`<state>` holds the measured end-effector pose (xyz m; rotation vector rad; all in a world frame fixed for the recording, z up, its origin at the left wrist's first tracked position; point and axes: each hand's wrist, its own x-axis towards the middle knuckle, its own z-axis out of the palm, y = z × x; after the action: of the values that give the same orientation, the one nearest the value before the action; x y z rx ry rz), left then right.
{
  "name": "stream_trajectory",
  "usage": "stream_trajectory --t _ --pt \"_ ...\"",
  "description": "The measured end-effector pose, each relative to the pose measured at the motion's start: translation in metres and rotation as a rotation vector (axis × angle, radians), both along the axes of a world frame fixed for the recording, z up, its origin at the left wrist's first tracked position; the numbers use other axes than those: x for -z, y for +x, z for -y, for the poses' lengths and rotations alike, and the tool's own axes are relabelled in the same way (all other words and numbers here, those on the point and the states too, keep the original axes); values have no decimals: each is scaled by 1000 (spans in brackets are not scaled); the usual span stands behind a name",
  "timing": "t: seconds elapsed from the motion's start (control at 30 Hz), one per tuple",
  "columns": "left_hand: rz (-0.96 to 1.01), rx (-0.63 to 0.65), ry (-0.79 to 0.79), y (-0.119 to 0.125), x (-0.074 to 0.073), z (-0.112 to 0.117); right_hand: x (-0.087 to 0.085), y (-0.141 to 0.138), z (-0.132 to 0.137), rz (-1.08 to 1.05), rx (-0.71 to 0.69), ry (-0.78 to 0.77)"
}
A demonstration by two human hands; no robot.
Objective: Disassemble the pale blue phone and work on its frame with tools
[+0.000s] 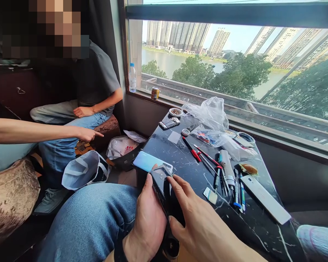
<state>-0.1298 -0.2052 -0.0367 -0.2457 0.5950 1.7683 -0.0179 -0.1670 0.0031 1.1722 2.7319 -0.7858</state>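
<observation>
Both hands close on a black smartphone [160,187]: left hand [148,225] cupping its edge, right hand [198,214] curled around its far side.

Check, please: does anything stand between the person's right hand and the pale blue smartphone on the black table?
Yes: the black smartphone, gripped by the left hand, lies between the right hand and the pale blue smartphone, overlapping its near edge.

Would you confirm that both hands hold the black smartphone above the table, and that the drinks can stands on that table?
No: the drinks can stands on the windowsill, not the table, as the head view shows; the rest is right.
</observation>
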Motion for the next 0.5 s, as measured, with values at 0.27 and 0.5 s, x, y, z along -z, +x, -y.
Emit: stream_trajectory --t 0.27,0.5 --pt "-135 -35 -19 3 8 4 5 -3 3 68 -72 23" --pt "-344 -30 -200 1 17 8 1 3 -1 39 -80 16"
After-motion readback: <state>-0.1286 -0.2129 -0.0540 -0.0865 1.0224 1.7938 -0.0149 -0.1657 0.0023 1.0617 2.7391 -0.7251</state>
